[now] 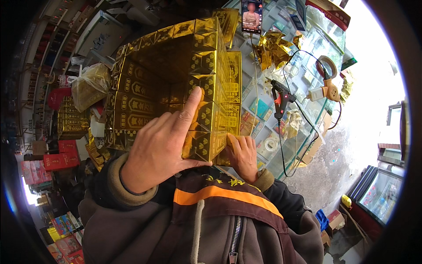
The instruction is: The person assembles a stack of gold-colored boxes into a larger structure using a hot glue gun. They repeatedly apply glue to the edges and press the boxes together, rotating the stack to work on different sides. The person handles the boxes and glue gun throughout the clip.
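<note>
The open gold foil box (205, 83) is set directly before the wearer, against the left part of the glass counter (317, 115). Its near border is covered by the left hand (160, 132), forefinger extended, thumb spread to the lower corner and the other fingers bent; whether the wall is pinched cannot be told. The right hand (241, 156) is placed at the box's lower right side with its fingers curled; its grip is partly hidden. The thin-looking border could be dented or creased if it is pressed too hard, and the folded corner could be sprung open if pressure is released unevenly. The glue gun (283, 99) could be dragged if its looped cable is caught by a sleeve. One glue gun, one phone (251, 16), one tape roll (326, 68) and one crumpled foil clump (273, 49) are counted on the counter, beside one open box and two hands.
</note>
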